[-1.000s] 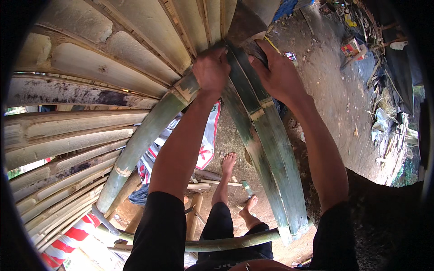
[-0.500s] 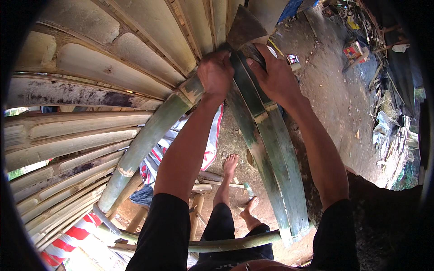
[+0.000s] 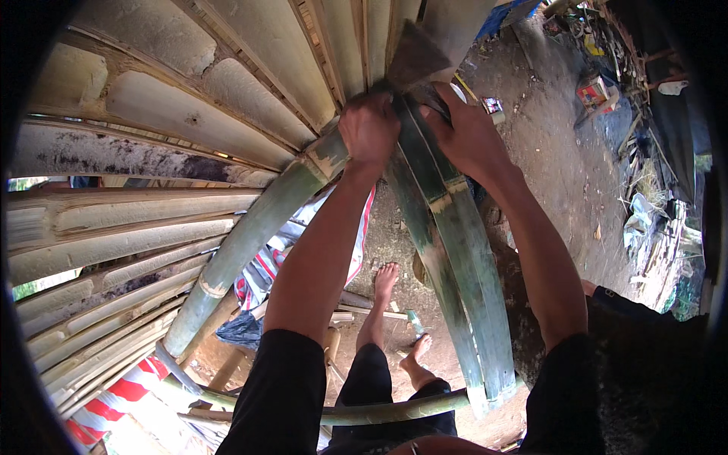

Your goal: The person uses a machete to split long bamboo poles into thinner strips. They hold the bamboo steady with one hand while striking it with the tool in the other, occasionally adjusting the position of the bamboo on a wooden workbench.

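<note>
My left hand [image 3: 369, 133] is closed around the upper end of a green split bamboo strip [image 3: 434, 250]. Beside it runs a second, wider bamboo strip [image 3: 474, 258], its lower end resting on a bamboo crossbar [image 3: 394, 413]. My right hand [image 3: 472, 140] grips the handle of a broad-bladed chopping knife, close to my left hand. The knife's dark, flared blade [image 3: 417, 54] is smeared by motion and sits at the far ends of the strips. My fingers hide most of the handle and the strips' upper ends.
Pale split bamboo slats [image 3: 152, 216] fan out on the left, above a thick green bamboo pole [image 3: 235, 254]. Below lie a red-striped white sack [image 3: 356, 227] and a dark plastic bag [image 3: 243, 330]. A colourful box [image 3: 595, 95] stands far right, near piled sticks [image 3: 656, 265].
The blade has tilted slightly and shifted a little to the right. Both hands appear slightly lower and farther right, keeping their grips. The strips have barely moved.
</note>
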Motion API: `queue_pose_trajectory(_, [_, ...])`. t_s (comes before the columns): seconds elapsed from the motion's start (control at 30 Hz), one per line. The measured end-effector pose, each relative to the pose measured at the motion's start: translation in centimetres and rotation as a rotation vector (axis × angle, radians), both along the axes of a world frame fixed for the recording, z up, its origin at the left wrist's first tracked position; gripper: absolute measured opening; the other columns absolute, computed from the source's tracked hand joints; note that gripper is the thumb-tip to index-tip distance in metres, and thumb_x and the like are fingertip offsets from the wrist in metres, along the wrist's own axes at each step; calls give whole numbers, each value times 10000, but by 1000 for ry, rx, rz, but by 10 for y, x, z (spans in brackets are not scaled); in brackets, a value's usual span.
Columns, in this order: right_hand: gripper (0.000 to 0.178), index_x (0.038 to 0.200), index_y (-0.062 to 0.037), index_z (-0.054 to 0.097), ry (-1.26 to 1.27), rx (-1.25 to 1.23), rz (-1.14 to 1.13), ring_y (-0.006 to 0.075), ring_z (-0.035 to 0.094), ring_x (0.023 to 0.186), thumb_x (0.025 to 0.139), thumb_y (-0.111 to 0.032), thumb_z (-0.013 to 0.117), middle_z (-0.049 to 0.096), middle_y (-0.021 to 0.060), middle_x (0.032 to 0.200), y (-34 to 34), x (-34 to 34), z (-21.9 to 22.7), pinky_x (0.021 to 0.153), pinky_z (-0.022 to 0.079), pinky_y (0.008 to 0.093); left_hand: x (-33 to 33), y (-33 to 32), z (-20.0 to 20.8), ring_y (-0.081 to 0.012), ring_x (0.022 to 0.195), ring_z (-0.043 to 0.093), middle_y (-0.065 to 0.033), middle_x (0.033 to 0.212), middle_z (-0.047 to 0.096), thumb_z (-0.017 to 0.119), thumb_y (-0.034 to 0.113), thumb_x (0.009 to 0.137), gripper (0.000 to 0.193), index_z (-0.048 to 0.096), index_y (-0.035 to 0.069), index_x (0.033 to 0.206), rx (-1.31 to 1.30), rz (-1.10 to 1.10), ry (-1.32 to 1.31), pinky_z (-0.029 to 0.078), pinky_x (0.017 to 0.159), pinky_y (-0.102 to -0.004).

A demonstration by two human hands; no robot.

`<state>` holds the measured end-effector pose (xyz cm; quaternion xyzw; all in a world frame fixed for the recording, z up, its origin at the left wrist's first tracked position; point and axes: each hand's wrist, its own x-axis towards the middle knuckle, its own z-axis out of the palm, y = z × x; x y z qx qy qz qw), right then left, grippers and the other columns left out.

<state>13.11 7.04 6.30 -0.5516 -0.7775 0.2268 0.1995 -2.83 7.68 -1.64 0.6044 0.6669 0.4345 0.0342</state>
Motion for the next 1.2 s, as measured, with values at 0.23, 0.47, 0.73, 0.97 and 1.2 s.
queue_pose_trajectory(0.23, [430, 1275, -57, 491, -55, -119, -26, 468, 635, 837, 947, -329, 554, 648, 286, 834, -2, 3, 2, 722, 508, 533, 2, -4, 4, -389, 733, 655, -193, 777, 665, 622, 124, 793, 136, 722, 77, 872, -40, -17, 3, 523, 656, -466])
queue_pose_trajectory(0.47, [479, 1278, -20, 501, 68, -75, -156, 461, 631, 940, 942, -356, 555, 652, 298, 945, -38, 20, 13, 803, 499, 500, -8, -16, 3, -395, 794, 649, -186, 830, 671, 656, 104, 798, 184, 702, 69, 973, -3, -52, -148, 517, 709, -467])
queue_pose_trajectory(0.73, [535, 1290, 0, 497, 188, -255, -288, 443, 633, 980, 933, -393, 566, 648, 304, 988, -60, 44, 7, 831, 490, 484, 2, -69, 16, -324, 726, 614, -151, 781, 650, 715, 207, 821, 378, 657, 40, 1154, -58, -402, 173, 465, 726, -432])
queue_pose_trajectory(0.97, [452, 1246, -25, 525, 178, -207, -201, 456, 631, 940, 936, -350, 571, 648, 299, 957, -46, 34, 25, 779, 501, 487, 4, -61, 27, -279, 768, 638, -143, 792, 665, 625, 251, 879, 399, 628, -25, 1166, -265, -477, 446, 474, 769, -402])
queue_pose_trajectory(1.2, [426, 1232, -29, 519, 87, -93, -47, 454, 644, 847, 940, -335, 571, 646, 284, 828, -14, 18, 26, 722, 501, 506, 13, -60, 28, -251, 743, 653, -123, 771, 681, 530, 250, 942, 403, 602, -41, 1211, -416, -450, 740, 481, 790, -367])
